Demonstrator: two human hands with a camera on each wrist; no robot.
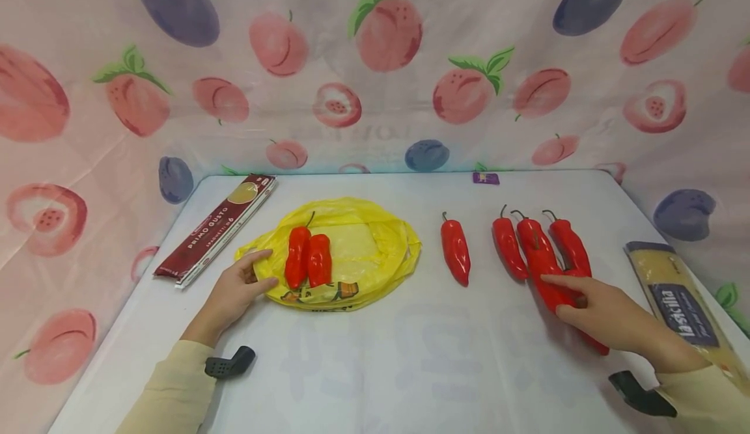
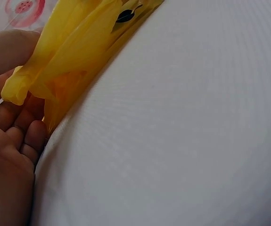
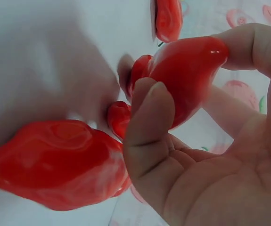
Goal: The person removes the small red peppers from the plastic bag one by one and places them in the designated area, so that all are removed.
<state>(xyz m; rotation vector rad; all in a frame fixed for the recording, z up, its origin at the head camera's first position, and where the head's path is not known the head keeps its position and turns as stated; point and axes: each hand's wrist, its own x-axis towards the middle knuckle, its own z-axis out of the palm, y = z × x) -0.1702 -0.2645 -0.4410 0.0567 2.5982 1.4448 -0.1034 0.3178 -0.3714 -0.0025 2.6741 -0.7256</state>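
A yellow plastic bag (image 1: 398, 258) lies spread on the table, with two red peppers (image 1: 297, 259) on it, side by side. At the bag's left edge is my left hand (image 1: 237, 291); the left wrist view shows the bag's gathered rim (image 2: 20, 87) between thumb and curled fingers. My right hand (image 1: 609, 310) pinches a red pepper (image 3: 187, 75) between thumb and fingers, above the group on the right. Around it lie several more red peppers, including one (image 3: 55, 165) partly under the hand. A single red pepper (image 1: 455, 252) lies between bag and group.
A maroon spaghetti packet (image 1: 213, 232) lies at the table's left edge. Along the right edge is a pasta packet with a dark label (image 1: 682, 310), partly behind the right forearm. A small purple packet (image 1: 486, 178) sits at the back, before the fruit-patterned sheet (image 1: 375, 135).
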